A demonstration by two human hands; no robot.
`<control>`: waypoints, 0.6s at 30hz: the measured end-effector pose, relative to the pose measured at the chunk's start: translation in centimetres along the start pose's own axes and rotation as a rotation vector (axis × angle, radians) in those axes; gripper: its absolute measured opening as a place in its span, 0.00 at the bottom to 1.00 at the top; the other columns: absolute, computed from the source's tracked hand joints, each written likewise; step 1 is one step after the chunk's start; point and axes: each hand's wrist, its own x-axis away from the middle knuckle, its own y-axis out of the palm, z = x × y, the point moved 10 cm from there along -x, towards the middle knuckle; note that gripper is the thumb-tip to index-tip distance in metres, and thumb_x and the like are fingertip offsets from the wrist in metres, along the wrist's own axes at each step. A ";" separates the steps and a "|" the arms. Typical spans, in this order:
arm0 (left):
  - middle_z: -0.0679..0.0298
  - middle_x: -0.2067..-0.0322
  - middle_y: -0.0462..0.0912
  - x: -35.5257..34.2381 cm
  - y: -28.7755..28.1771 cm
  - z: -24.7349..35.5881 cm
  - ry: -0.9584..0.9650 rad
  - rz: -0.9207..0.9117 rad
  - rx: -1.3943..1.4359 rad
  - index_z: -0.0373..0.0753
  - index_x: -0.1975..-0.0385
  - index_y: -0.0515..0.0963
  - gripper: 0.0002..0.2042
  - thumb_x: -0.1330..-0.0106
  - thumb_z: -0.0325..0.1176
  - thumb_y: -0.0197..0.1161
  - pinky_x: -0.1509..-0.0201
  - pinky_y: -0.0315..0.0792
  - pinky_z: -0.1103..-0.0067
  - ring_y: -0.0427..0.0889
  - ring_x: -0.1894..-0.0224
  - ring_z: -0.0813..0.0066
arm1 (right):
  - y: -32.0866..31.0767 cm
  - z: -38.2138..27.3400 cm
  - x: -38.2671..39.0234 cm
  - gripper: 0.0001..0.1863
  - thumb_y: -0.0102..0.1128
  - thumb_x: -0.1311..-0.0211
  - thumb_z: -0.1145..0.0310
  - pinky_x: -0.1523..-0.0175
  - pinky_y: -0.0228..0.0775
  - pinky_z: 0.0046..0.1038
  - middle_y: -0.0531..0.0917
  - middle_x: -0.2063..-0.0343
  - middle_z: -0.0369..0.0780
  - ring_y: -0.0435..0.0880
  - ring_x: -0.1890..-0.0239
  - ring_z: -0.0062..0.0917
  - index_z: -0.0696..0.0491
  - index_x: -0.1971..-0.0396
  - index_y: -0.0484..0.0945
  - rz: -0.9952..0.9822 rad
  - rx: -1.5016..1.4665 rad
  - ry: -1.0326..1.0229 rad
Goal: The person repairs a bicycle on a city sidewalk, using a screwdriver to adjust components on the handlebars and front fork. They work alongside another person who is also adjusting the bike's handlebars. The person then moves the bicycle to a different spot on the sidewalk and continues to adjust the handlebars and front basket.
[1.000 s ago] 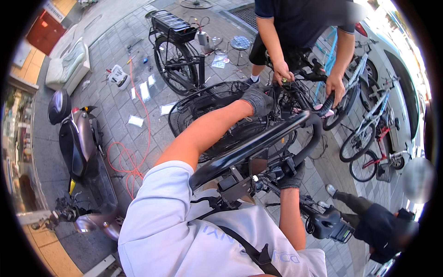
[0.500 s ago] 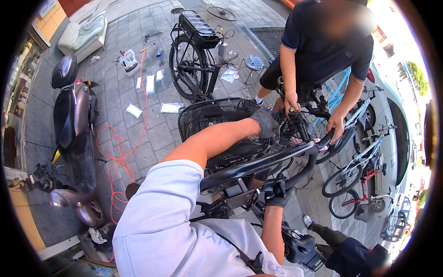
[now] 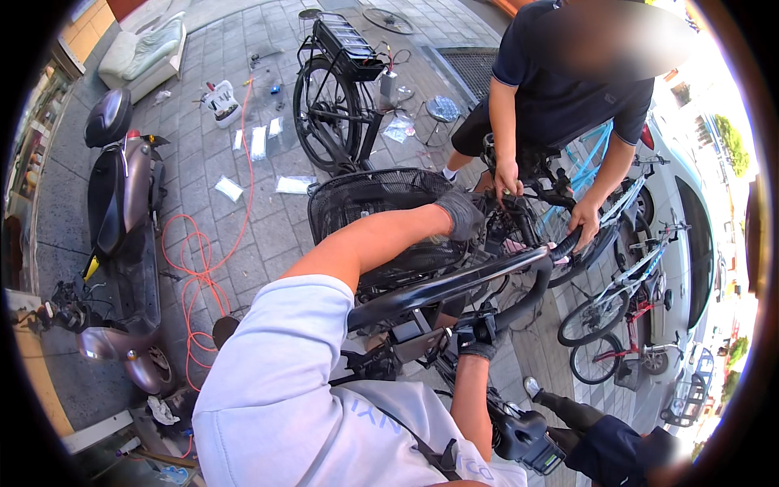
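My left hand [image 3: 464,215], in a dark grey glove, is closed at the right rim of a black wire basket [image 3: 345,195], among cables and metal parts; what it holds is unclear. A thick black tube [image 3: 422,292] crosses below my left forearm. My right hand [image 3: 483,345], gloved too, grips the handlebar [image 3: 515,312] beside a black control part. Opposite me, another person in a dark shirt [image 3: 572,97] has one hand [image 3: 507,180] pinching a small part and the other hand [image 3: 586,219] on a curved black bar.
A scooter [image 3: 126,211] and white armchair [image 3: 142,57] stand left, a partly built bicycle [image 3: 324,105] ahead. Plastic packets [image 3: 258,142], a white tool caddy [image 3: 221,104] and an orange hose [image 3: 203,260] lie on the paving. Parked bicycles [image 3: 600,316], a car and another person [image 3: 608,442] are right.
The view has swung slightly, so the surroundings have shifted and the dark-shirted person appears farther right. My hands keep about the same places on the bicycle.
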 end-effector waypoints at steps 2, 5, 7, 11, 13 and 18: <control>0.65 0.70 0.85 -0.3 0.5 0.0 0.039 0.045 0.001 0.51 0.73 0.84 0.08 0.45 0.44 0.63 0.47 0.70 0.56 0.84 0.58 0.59 | 0.8 -0.1 -0.1 0.30 0.45 0.31 0.39 0.55 0.79 0.42 0.85 0.70 0.42 0.84 0.65 0.36 0.53 0.64 0.82 -0.031 0.015 -0.015; 0.64 0.63 0.86 -1.4 2.6 -0.4 0.046 -0.043 -0.118 0.50 0.72 0.84 0.10 0.48 0.45 0.64 0.46 0.72 0.56 0.83 0.52 0.58 | 1.0 -0.4 0.0 0.26 0.45 0.30 0.42 0.57 0.79 0.41 0.84 0.71 0.41 0.83 0.66 0.36 0.51 0.63 0.80 -0.045 -0.009 -0.063; 0.63 0.60 0.86 -0.5 0.5 -0.1 0.090 0.087 0.082 0.49 0.70 0.84 0.12 0.48 0.47 0.65 0.42 0.70 0.56 0.81 0.46 0.59 | -0.3 -0.7 -0.4 0.22 0.46 0.30 0.45 0.62 0.78 0.39 0.82 0.73 0.39 0.83 0.69 0.35 0.49 0.64 0.78 0.064 -0.032 -0.113; 0.61 0.59 0.88 0.3 -1.5 0.0 0.172 0.184 -0.038 0.48 0.66 0.87 0.13 0.39 0.45 0.58 0.44 0.74 0.58 0.83 0.48 0.56 | 0.2 -2.9 2.2 0.23 0.46 0.25 0.48 0.63 0.79 0.35 0.83 0.71 0.42 0.83 0.71 0.34 0.53 0.62 0.79 0.393 0.112 -0.236; 0.62 0.58 0.88 -0.9 -0.3 0.6 0.084 -0.016 0.020 0.49 0.64 0.86 0.12 0.39 0.45 0.60 0.42 0.73 0.59 0.82 0.47 0.57 | -3.6 -6.4 4.8 0.21 0.49 0.24 0.50 0.63 0.76 0.30 0.81 0.72 0.39 0.81 0.70 0.29 0.53 0.66 0.80 0.618 0.203 -0.265; 0.65 0.54 0.88 -1.1 5.5 -0.6 0.052 -0.309 0.108 0.57 0.54 0.86 0.15 0.35 0.47 0.55 0.30 0.56 0.51 0.83 0.46 0.61 | 17.6 -14.2 13.5 0.16 0.57 0.28 0.61 0.58 0.73 0.33 0.82 0.71 0.37 0.81 0.66 0.29 0.60 0.69 0.81 0.088 1.367 -0.939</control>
